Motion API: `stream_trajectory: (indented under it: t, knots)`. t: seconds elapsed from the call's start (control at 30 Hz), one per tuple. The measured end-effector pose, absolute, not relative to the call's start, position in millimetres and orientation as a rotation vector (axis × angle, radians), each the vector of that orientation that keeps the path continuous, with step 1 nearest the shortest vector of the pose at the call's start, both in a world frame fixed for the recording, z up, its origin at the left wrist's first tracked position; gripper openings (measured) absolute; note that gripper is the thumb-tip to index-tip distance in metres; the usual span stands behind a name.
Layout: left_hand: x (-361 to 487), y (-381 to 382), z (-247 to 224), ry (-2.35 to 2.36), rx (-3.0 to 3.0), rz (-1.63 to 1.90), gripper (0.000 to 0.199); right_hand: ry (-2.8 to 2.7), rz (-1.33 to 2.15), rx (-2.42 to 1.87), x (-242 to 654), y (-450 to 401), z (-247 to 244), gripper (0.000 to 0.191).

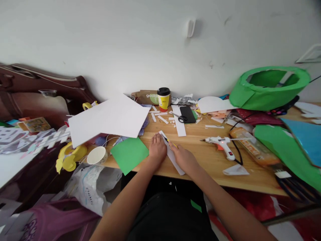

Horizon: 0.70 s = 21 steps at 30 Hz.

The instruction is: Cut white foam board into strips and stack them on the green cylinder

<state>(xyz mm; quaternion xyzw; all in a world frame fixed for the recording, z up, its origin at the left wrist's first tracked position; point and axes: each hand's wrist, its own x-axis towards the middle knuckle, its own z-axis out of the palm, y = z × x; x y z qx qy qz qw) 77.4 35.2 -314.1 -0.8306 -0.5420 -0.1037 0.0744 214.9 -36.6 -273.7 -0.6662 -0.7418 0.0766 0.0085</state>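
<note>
A narrow white strip lies slanted on the wooden table near its front edge. My left hand presses on the upper left part of the strip, its fingers close together. In my right hand is a yellow cutter, its dark tip touching the strip just right of my left fingers. Left of my hands lies a green sheet. Beyond them are another white strip, scissors, a black phone and small white offcuts.
A glue gun with a black cord lies to the right, beside an orange-and-clear package. At the back stand a lidded cup and a green ring-shaped piece. Leftward are a large white board and a paper cup.
</note>
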Motion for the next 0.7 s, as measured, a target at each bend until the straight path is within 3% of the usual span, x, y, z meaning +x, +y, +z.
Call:
stream_trajectory:
  t: [0.7]
  knots:
    - [78.9,37.5,-313.5,-1.608,-2.482,-0.253,0.051,-2.366,0.243,-2.169,233.6,-93.8,-272.4,0.066]
